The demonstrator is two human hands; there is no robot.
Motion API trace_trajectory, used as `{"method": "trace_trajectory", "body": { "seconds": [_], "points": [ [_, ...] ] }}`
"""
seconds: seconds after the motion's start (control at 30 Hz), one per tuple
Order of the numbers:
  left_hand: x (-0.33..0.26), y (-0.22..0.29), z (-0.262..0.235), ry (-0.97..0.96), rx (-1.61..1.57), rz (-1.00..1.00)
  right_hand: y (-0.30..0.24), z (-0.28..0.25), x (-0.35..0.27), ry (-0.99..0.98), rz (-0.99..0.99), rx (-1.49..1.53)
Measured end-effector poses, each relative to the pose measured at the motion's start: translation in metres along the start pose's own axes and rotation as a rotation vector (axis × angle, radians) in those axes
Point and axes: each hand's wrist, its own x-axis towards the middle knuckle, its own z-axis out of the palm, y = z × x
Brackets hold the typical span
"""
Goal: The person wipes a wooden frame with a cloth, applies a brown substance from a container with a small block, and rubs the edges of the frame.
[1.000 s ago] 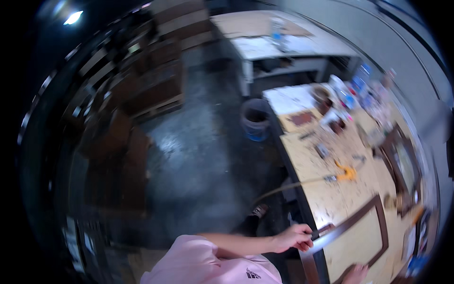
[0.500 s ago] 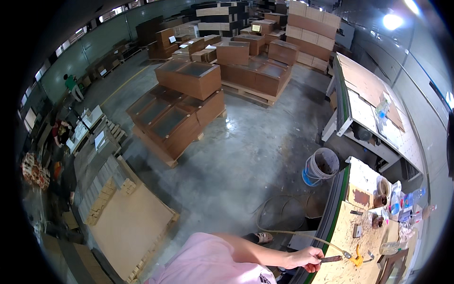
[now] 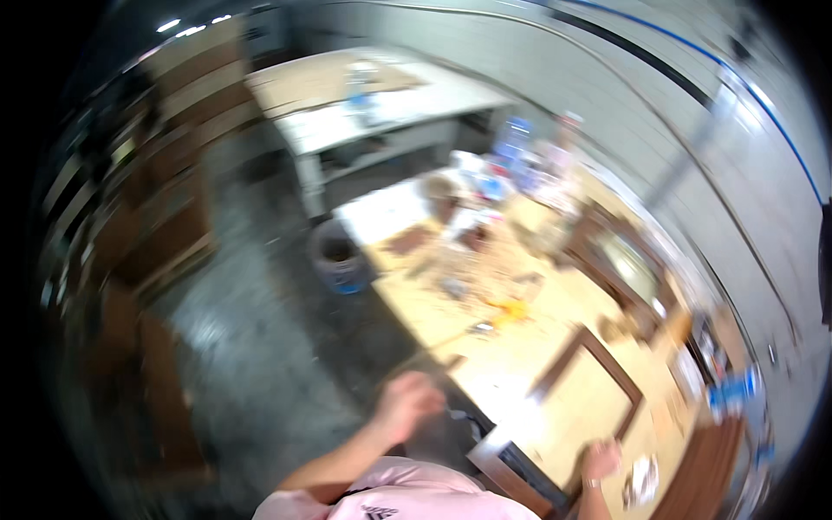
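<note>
The picture is smeared by motion. My left hand (image 3: 407, 403) hangs curled at the near edge of a long wooden workbench (image 3: 485, 347), beside a dark object (image 3: 464, 422) at the bench corner; whether it grips anything is too blurred to tell. My right hand (image 3: 601, 459) rests on the bench top at the lower right, close to the near corner of a dark rectangular wooden frame (image 3: 589, 381) lying flat. A small white item (image 3: 641, 481) lies just right of that hand. An orange tool (image 3: 510, 310) sits mid-bench.
A blue bucket (image 3: 338, 258) stands on the concrete floor at the bench's far left corner. A white table (image 3: 381, 117) is behind it. Another frame (image 3: 628, 264) and several small items clutter the far bench. Stacked brown crates (image 3: 165, 234) line the left.
The view has swung from the open floor and crate stacks back over the workbench. My left hand has moved off the bench edge; my right hand is back in view.
</note>
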Motion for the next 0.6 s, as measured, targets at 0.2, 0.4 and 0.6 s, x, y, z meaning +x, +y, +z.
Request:
{"method": "trace_trajectory", "body": {
  "seconds": [0.2, 0.4, 0.6],
  "points": [
    [0.084, 0.019, 0.049, -0.068, 0.164, 0.039, 0.028, -0.021, 0.012, 0.131, -0.010, 0.110],
    [0.239, 0.070, 0.057, -0.090, 0.609, 0.433, 0.043, -0.081, -0.084, 0.130, 0.381, 0.391],
    [0.361, 0.122, 0.078, 0.045, 1.466, 1.091, 0.033, -0.108, -0.231, 0.157, 0.754, 0.099]
  ]
}}
